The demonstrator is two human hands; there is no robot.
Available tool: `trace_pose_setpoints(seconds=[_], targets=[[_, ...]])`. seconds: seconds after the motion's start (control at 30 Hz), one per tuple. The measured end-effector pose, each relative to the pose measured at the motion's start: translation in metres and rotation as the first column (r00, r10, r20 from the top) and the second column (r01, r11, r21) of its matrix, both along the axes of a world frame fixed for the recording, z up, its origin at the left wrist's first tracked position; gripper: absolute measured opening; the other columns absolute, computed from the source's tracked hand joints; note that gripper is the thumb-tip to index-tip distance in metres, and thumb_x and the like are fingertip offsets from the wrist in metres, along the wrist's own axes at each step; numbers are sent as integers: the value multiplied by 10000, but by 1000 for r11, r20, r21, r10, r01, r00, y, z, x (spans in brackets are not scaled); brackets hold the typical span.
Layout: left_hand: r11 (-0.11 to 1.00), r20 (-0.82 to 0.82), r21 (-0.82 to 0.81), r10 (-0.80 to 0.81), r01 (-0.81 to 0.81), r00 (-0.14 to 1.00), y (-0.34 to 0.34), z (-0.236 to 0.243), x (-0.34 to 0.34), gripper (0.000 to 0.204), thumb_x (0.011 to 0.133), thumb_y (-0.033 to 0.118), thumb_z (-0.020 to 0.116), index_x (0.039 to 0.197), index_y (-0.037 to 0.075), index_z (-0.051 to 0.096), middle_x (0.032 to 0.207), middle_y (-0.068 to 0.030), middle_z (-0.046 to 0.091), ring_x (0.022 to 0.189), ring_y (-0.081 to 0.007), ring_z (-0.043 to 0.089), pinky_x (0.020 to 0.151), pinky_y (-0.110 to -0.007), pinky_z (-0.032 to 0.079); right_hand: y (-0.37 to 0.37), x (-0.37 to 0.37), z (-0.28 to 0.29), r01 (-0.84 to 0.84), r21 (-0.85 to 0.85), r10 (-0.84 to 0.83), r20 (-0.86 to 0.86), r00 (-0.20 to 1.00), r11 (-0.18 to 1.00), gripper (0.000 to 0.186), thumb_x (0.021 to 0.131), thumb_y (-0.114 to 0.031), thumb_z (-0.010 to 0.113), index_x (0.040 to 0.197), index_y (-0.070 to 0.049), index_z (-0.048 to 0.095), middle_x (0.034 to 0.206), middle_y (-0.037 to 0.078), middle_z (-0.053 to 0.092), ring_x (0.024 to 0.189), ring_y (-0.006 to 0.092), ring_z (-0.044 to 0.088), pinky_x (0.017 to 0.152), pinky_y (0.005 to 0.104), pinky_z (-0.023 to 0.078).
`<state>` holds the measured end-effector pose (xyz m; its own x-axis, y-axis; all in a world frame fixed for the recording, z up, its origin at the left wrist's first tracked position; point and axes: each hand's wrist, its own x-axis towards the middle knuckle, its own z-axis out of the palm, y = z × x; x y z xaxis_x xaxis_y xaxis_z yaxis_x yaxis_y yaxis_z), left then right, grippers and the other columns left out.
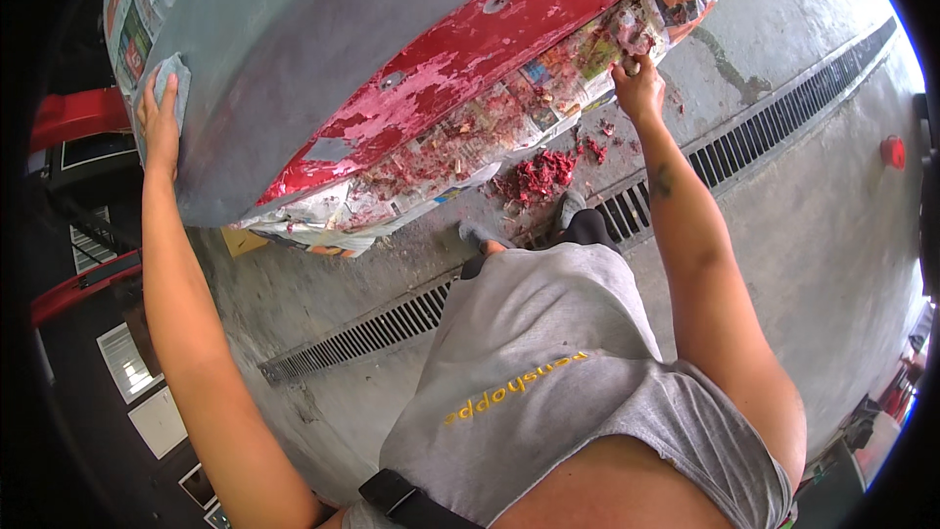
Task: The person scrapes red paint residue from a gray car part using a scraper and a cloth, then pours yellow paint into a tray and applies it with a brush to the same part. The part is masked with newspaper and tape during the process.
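A large curved vehicle body panel fills the upper middle, coated grey. Along its lower side runs a band of flaking red paint with pale patches. My left hand is at the panel's left edge, its fingers laid over a light blue-grey cloth pressed to the surface. My right hand reaches to the far right end, fingers closed at the edge of the masking newspaper. That paper is strewn with red and pink paint flakes. The right fingertips are partly hidden.
Red paint scraps lie heaped on the concrete floor by my feet. A slotted drain grate crosses the floor diagonally. More newspaper covers the panel's upper left. A red round object is at far right; red bars stand at left.
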<state>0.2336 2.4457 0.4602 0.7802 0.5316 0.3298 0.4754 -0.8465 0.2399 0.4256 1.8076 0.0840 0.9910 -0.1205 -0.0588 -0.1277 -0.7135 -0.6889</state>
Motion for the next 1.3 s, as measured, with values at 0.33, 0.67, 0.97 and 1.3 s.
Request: trace_pose_setpoints(seconds=[0.33,0.67,0.97,1.3], targets=[[1000,17,25,7,-7,1000,-1,-2,0,776,1021,707,562,1637,242,477,1693,-203,348,1592,-378,305,1294,-499,251,95,-190,7,-449,329,536,-251,806,830,422,895,-261,763,1244,-31,707,1030,274,777,978,404,785,871,471,624],[1000,46,8,28,-28,999,-11,-1,1,781,1005,708,586,1630,250,489,1688,-195,367,1596,-368,297,1294,-497,249,56,-30,3,-369,17,368,-122,922,929,454,938,-299,751,1314,-54,687,999,267,776,921,375,788,806,476,630],[996,19,71,61,-62,998,-10,-4,4,822,999,764,525,1648,266,453,1709,-192,346,1616,-380,247,1307,-543,179,51,-156,-8,-209,196,238,-135,962,958,346,935,-219,698,1250,-75,713,1012,281,768,927,417,780,858,500,604],[997,-19,-2,78,-78,997,-12,-1,5,867,974,804,517,1663,289,410,1729,-188,302,1614,-436,196,1308,-577,147,23,-196,-69,-311,197,331,-79,940,930,432,941,-224,698,1359,-130,640,1095,284,754,1064,489,726,911,539,572]])
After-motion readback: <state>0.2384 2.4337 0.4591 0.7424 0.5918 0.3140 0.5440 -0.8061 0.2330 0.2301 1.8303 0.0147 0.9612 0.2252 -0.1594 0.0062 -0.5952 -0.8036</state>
